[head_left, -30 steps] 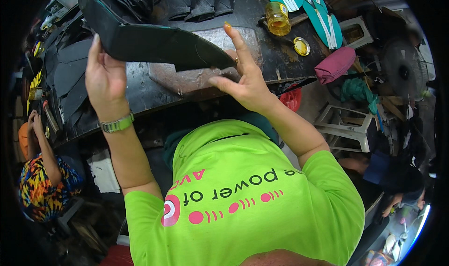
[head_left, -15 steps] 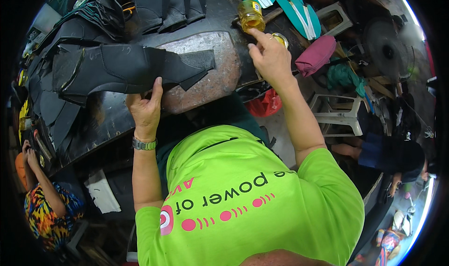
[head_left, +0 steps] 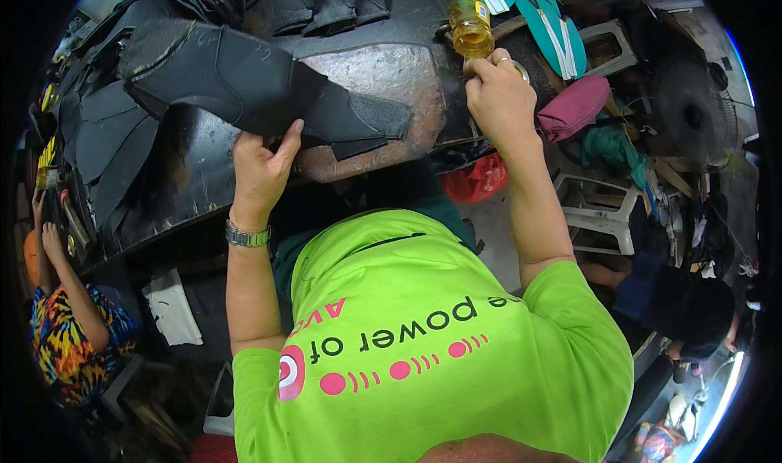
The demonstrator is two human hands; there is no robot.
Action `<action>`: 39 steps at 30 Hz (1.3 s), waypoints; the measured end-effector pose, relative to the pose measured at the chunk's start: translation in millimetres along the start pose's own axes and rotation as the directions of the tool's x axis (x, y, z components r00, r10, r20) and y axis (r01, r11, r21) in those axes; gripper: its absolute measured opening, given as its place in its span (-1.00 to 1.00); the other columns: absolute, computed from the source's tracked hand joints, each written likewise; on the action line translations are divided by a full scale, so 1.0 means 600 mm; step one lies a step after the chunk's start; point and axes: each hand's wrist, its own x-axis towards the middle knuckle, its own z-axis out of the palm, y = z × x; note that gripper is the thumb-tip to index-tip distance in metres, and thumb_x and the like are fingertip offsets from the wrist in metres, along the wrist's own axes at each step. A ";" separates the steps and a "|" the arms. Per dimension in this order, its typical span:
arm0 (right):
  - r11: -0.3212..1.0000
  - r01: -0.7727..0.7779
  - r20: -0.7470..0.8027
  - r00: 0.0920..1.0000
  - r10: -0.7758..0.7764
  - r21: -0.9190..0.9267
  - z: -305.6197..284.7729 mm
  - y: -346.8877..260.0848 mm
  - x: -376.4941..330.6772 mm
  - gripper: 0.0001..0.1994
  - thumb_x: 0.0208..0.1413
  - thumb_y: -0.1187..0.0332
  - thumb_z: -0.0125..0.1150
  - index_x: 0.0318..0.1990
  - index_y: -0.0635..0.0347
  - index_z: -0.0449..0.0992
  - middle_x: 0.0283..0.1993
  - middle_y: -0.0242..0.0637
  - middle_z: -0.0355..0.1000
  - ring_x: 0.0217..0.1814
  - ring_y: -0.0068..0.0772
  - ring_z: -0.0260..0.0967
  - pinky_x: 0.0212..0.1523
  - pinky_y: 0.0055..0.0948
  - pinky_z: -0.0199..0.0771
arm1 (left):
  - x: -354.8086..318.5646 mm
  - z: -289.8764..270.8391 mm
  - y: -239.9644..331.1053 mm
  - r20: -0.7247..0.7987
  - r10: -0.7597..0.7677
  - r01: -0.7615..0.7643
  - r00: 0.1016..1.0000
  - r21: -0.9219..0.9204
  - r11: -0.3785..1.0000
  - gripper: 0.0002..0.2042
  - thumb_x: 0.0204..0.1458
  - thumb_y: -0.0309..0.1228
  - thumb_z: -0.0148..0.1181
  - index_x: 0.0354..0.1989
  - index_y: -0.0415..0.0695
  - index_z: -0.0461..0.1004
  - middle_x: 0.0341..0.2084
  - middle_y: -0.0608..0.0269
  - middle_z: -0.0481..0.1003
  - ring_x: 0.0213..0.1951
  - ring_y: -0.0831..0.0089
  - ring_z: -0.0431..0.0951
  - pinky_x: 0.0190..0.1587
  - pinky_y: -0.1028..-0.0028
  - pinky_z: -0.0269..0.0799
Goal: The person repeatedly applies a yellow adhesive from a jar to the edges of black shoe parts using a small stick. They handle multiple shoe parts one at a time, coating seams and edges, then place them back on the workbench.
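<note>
Right hand (head_left: pixel 501 98) has moved from stitched black panel (head_left: pixel 252 76) to open jar (head_left: pixel 470 25); fingers bunched at mouth, cannot tell hold. Left hand (head_left: pixel 262 168) pinches panel's near edge, partly over worn slab (head_left: pixel 383 64) on desk (head_left: pixel 194 178). Advisable: firm pinch, panel level, jar unjostled.

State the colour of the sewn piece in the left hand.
The sewn piece in the left hand is black, best seen in the head view.
</note>
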 end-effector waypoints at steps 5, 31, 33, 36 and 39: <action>0.649 0.002 0.092 0.990 -0.111 0.761 -0.011 -0.052 -0.043 -0.76 0.04 0.56 0.13 -0.19 0.17 0.68 -0.14 -0.25 0.39 -0.27 -0.30 0.44 -0.26 -0.38 0.43 | 0.038 0.015 0.018 0.105 0.110 -0.125 0.988 0.144 0.982 -0.73 0.04 -0.47 0.36 -0.11 -0.31 0.54 -0.30 -0.08 0.61 -0.35 0.00 0.59 -0.25 0.32 0.48; 0.773 0.104 -0.118 0.992 -0.038 0.626 0.099 -0.083 -0.085 -0.66 0.15 0.36 0.25 0.09 0.19 0.59 0.37 -0.04 0.26 0.55 0.12 -0.07 0.46 -0.01 -0.08 | 0.054 0.095 0.014 -0.031 0.060 -0.047 0.998 0.322 0.945 -0.46 -0.07 -0.27 0.45 0.01 -0.31 0.41 -0.23 -0.17 0.58 -0.21 -0.17 0.56 -0.12 0.07 0.47; 0.763 0.115 -0.114 0.992 -0.054 0.636 0.099 -0.082 -0.085 -0.67 0.16 0.37 0.25 0.08 0.16 0.61 0.37 -0.05 0.26 0.56 0.10 -0.08 0.47 -0.02 -0.09 | 0.054 0.095 0.014 -0.029 0.073 -0.059 0.997 0.344 0.937 -0.47 -0.07 -0.27 0.45 0.01 -0.31 0.41 -0.23 -0.17 0.58 -0.22 -0.16 0.56 -0.12 0.08 0.47; 0.737 0.133 -0.119 0.990 -0.071 0.663 0.097 -0.079 -0.085 -0.70 0.15 0.37 0.27 0.05 0.12 0.64 0.36 -0.07 0.29 0.55 0.11 -0.07 0.46 -0.02 -0.08 | 0.054 0.096 0.015 -0.043 0.071 -0.053 0.997 0.334 0.941 -0.47 -0.07 -0.27 0.45 0.00 -0.32 0.42 -0.24 -0.17 0.59 -0.22 -0.17 0.56 -0.13 0.08 0.48; 0.722 0.170 -0.123 0.985 -0.118 0.671 0.093 -0.069 -0.085 -0.72 0.14 0.37 0.30 0.02 0.07 0.67 0.34 -0.10 0.33 0.53 0.13 -0.02 0.45 -0.02 -0.02 | 0.053 0.095 0.018 -0.043 0.075 -0.057 0.996 0.334 0.941 -0.48 -0.06 -0.27 0.45 0.00 -0.32 0.41 -0.24 -0.17 0.59 -0.23 -0.17 0.56 -0.14 0.08 0.48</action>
